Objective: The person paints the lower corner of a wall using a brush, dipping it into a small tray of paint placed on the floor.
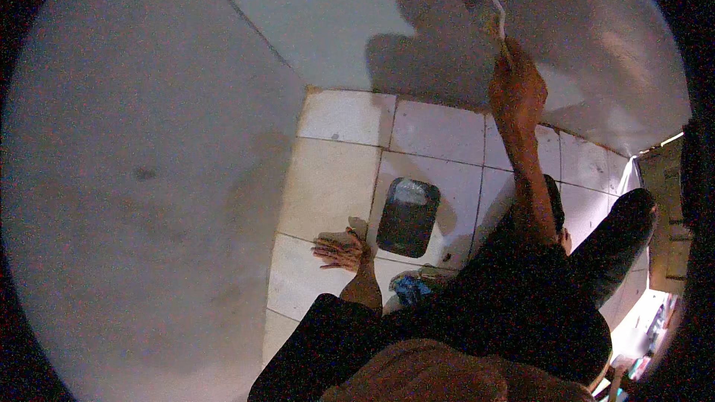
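My right hand (518,86) grips what looks like a small paint roller (500,14) with a bent wire frame. Its dark head lies at or close to the pale wall (324,17) in front of me, within a broad shadow; contact is hard to judge. Low over the tiled floor, my left hand (339,248) is empty with its fingers spread. Just right of that hand, a black rectangular tray (406,229) rests on the tiles, with a whitish patch (410,191) at its far end.
A crumpled blue item (410,289) lies on the tiles near my body. Another plain wall (151,223) rises on the left and meets the front wall at a corner. My dark-clothed knee (620,234) juts right, near a brown wooden panel (665,206) and a bright gap.
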A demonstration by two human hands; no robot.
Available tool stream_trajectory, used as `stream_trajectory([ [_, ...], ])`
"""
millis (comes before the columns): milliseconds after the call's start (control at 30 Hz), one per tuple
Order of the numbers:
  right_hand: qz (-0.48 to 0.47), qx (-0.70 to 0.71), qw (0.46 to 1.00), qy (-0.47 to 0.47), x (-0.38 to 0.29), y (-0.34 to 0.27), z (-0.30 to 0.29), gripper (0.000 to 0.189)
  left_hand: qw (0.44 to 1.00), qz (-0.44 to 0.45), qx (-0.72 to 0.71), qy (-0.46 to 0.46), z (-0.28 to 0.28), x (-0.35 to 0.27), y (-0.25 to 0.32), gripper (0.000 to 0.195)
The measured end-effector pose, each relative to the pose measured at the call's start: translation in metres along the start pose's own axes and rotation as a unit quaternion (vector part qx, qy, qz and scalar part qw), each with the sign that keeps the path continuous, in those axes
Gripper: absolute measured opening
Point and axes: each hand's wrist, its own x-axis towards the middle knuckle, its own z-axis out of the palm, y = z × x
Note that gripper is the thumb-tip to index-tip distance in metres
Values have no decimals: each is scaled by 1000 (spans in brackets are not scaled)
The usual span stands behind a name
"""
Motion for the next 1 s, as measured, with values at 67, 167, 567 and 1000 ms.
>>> stream_trajectory([
  [67, -25, 47, 996, 74, -19, 20, -8, 44, 997, -10, -34, -74, -23, 6, 4, 101],
  [167, 1, 373, 923, 98, -48, 36, 43, 47, 995, -40, -49, -77, -17, 13, -17, 103],
  [567, 209, 454, 866, 16, -57, -120, 109, 72, 1000, -25, 13, -7, 4, 11, -75, 103],
  [1000, 130, 435, 885, 105, -12, -288, 172, 91, 998, 13, 36, 46, -18, 16, -69, 100],
])
